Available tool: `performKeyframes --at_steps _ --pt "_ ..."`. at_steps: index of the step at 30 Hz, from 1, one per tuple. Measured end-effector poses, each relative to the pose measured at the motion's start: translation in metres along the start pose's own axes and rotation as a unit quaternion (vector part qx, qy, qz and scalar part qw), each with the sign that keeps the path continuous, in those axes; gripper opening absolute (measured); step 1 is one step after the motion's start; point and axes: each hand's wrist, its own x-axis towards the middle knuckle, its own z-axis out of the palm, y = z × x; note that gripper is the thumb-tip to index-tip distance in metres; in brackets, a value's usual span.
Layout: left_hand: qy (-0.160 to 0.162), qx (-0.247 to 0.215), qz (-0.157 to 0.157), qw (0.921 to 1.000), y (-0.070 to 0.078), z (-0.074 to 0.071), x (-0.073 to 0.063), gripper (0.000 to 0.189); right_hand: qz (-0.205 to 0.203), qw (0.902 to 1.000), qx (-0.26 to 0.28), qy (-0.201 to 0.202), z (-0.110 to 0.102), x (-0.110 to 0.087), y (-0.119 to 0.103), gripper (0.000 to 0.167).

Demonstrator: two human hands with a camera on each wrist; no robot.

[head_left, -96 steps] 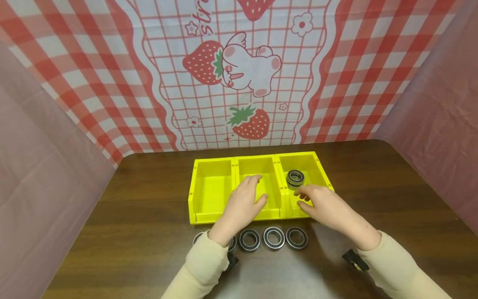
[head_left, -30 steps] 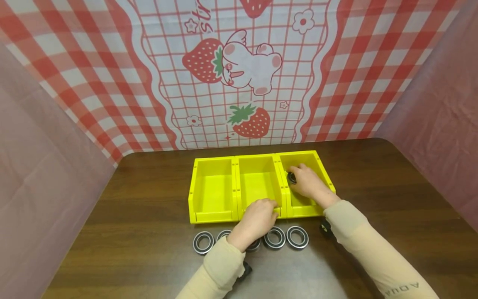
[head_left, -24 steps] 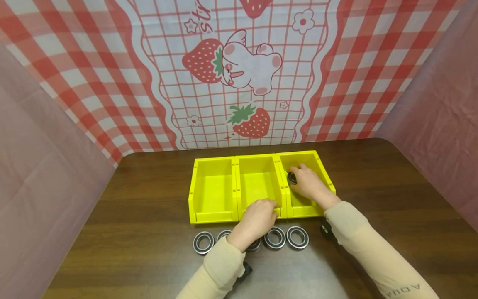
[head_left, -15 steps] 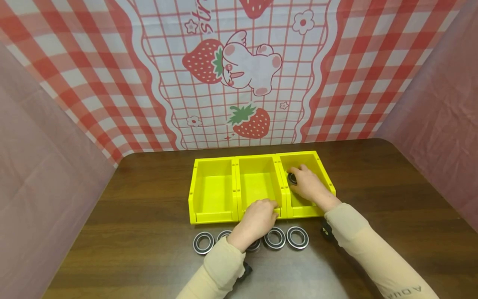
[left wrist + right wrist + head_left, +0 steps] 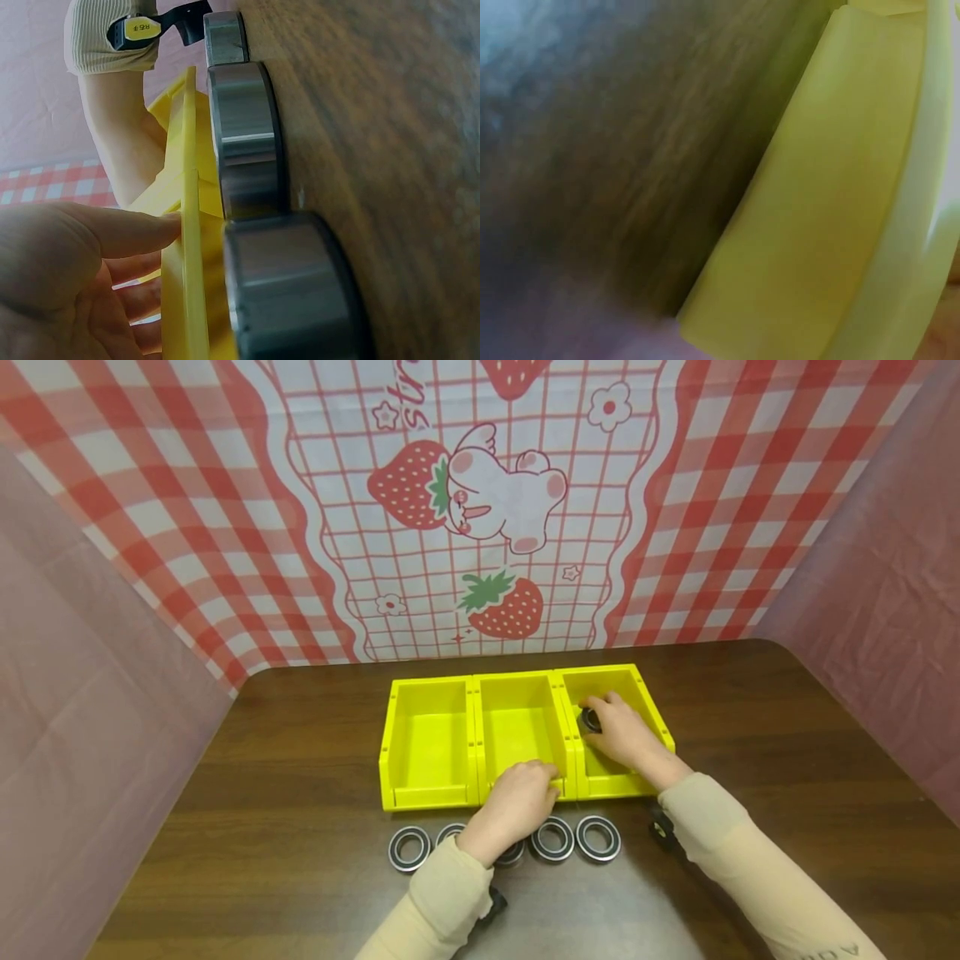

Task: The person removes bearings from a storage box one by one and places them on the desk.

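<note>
My right hand (image 5: 626,735) reaches into the right yellow bin (image 5: 611,788) and grips a black-and-steel ball bearing (image 5: 591,720) near the bin's left wall. Its fingertips are partly hidden behind the hand. The left hand (image 5: 517,797) holds the front lip of the middle yellow bin (image 5: 517,676); in the left wrist view the thumb (image 5: 139,232) lies against the lip, with the other fingers behind it. Below that hand, a row of several bearings (image 5: 615,840) lies flat on the table, partly covered by the left wrist. In the right wrist view a yellow bin wall (image 5: 817,187) fills much of the frame.
The left yellow bin (image 5: 431,797) stands joined side by side with the other two. Brown wooden table (image 5: 300,760) surrounds them. A checked strawberry cloth (image 5: 502,610) hangs behind, with pink cloth at both sides.
Over three seconds my right hand has moved deeper into the right bin and taken hold of a bearing. The left hand has come down from above the middle bin to its front lip.
</note>
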Motion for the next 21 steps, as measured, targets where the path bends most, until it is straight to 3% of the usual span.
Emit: performKeyframes --at_steps 6,21 --pt "0.000 -0.003 -0.002 1.0000 0.000 0.001 0.001 0.021 -0.023 0.9996 -0.006 0.017 -0.001 -0.004 0.003 0.051" --pt "0.010 0.004 0.001 0.9999 0.000 0.001 0.000 0.020 -0.039 0.9984 0.005 0.041 -0.007 -0.014 -0.003 0.046"
